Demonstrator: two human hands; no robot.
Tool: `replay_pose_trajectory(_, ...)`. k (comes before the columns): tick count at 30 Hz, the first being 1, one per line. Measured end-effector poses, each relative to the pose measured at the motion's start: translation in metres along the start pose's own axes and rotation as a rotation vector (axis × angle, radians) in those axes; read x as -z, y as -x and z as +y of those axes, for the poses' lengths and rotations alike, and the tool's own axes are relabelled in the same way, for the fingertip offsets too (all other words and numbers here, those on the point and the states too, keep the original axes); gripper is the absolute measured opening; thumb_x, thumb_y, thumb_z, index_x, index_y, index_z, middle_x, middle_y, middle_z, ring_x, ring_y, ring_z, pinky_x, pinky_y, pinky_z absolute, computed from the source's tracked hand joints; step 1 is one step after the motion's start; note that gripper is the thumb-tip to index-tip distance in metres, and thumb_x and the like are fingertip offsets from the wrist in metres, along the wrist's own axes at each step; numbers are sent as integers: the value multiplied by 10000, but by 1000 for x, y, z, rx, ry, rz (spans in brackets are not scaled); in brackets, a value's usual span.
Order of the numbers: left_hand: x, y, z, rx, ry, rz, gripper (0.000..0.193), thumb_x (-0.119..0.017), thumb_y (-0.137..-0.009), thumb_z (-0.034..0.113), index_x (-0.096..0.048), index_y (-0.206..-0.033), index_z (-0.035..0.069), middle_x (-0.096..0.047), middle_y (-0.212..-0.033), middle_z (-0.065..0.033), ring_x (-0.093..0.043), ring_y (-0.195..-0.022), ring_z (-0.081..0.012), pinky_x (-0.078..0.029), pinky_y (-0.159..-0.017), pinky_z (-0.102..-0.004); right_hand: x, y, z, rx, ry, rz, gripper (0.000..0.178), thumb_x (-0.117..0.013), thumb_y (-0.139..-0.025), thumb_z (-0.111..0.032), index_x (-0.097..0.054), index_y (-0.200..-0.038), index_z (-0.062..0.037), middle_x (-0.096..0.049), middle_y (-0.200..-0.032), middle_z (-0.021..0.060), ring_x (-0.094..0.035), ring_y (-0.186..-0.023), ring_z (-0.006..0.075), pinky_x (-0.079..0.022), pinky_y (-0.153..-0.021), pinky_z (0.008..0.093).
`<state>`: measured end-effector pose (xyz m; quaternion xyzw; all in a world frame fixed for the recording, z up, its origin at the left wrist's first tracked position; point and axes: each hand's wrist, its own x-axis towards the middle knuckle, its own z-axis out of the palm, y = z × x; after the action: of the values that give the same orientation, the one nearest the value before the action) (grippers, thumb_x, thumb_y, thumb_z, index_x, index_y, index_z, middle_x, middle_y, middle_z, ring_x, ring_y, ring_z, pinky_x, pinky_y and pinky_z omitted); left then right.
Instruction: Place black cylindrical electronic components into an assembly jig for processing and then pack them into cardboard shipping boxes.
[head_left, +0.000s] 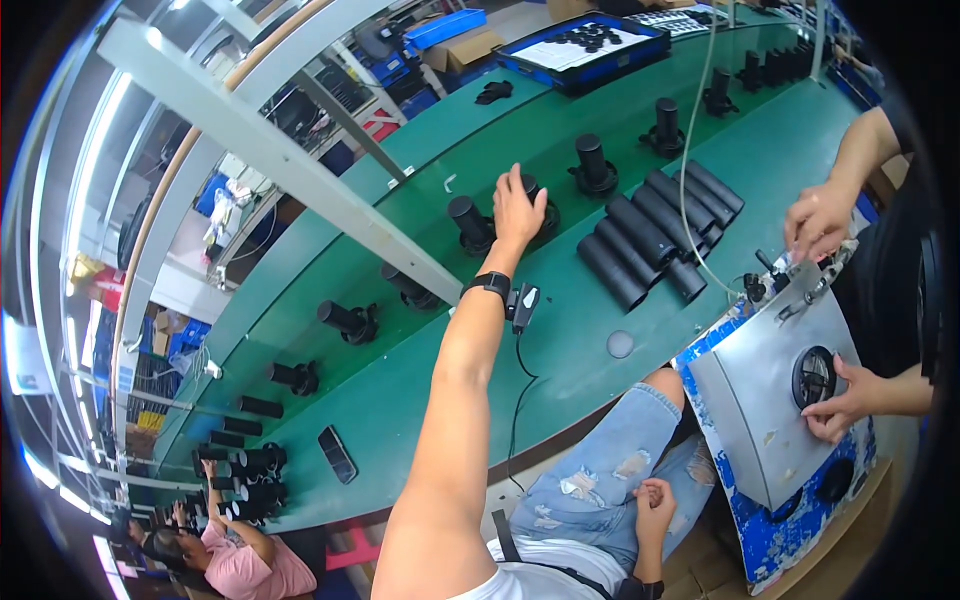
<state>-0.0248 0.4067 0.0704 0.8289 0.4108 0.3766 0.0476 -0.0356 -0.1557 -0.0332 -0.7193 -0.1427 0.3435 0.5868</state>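
Observation:
My left hand (518, 210) is stretched far out over the green conveyor belt (420, 420) and closes on the top of a black cylindrical part (545, 212) standing on its round base. A black wrist device (492, 283) with a small box and a cable sits on that arm. Similar black parts stand on either side, one at the left (470, 224) and one at the right (593, 165). My right hand (655, 500) rests on my thigh in torn jeans, its fingers curled with nothing in them.
More upright black parts line the belt. A stack of black tubes (655, 235) lies to the right, with a blue tray (590, 50) beyond. A co-worker's hands (820, 220) work a grey metal fixture (765, 400). A phone (337, 453) and a grey disc (620, 344) lie near me.

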Motion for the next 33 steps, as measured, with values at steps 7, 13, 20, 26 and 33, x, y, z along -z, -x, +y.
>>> replay_pose_trajectory(7, 77, 68, 63, -128, 391, 41, 338, -596, -767, 71, -518, -1084, -16, -526, -1115, -209, -510, -1074, -379, -417, -941, -437, 2, 3, -2, -19, -68, 4, 80, -565, -878, 7, -560, -958, 15, -620, -774, 53, -603, -716, 98, -467, -671, 210)
replay_pose_trajectory(13, 151, 245, 44, -23, 307, -335, 310, -606, -795, 84, -532, -1089, 20, -528, -1177, -187, -496, -1134, -364, -404, -984, -434, 2, -1, 4, -8, -24, -87, 67, -562, -896, -23, -557, -957, 4, -604, -781, 42, -582, -719, 92, -456, -671, 209)
replay_pose_trajectory(20, 163, 355, -13, 162, -134, -280, 411, -586, -826, 140, -506, -1209, 14, -422, -1356, -228, -399, -1269, -405, -339, -1066, -461, 8, -7, 1, -19, -17, -128, 55, -558, -912, -54, -560, -952, -17, -592, -786, 29, -562, -704, 94, -441, -640, 209)
replay_pose_trajectory(26, 102, 310, 29, 242, 194, -315, 485, -611, -772, 112, -482, -1225, 0, -389, -1375, -251, -344, -1302, -437, -305, -1090, -491, 5, -13, 3, -35, 14, -157, 112, -560, -928, -125, -566, -985, -29, -585, -791, 19, -559, -728, 91, -436, -633, 206)
replay_pose_trajectory(33, 8, 223, 133, -104, 370, -261, 557, -632, -688, 105, -486, -1212, -15, -407, -1329, -266, -368, -1269, -442, -345, -1061, -487, 19, -7, -2, -3, -29, -20, 149, -581, -917, -134, -574, -1007, -14, -614, -797, 57, -589, -725, 118, -484, -642, 237)
